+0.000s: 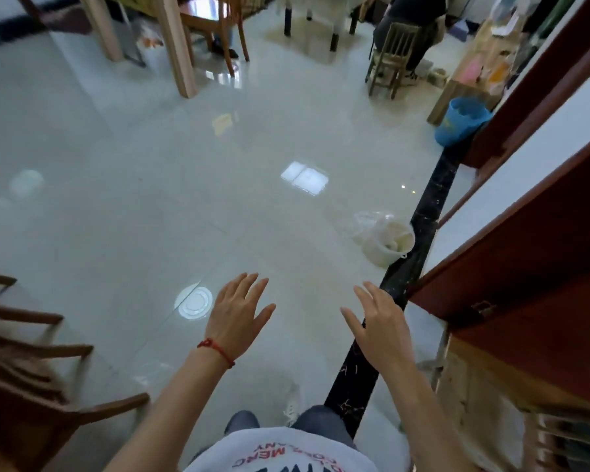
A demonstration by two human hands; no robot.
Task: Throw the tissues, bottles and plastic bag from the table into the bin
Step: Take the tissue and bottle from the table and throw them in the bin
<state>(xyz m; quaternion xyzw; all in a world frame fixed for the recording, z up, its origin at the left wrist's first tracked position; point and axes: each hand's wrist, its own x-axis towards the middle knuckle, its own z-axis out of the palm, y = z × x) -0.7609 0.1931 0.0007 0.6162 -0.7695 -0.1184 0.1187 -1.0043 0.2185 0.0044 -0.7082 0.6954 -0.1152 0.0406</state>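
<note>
Plainly, both hands are empty — the left hand (236,308), with a red string at its wrist, and the right hand (379,320) are held out over the glossy pale tiled floor (150,185), fingers spread wide and nearly straight. The small white plastic bin (390,242), lined with a clear bag and already holding pale scraps, stands ahead and to the right beside the black marble floor strip (426,212) — nearer the right hand. A blue plastic bucket (458,121) sits farther off on the right. No tissues, bottles or plastic bag on a table can be made out; the picture is motion-blurred.
</note>
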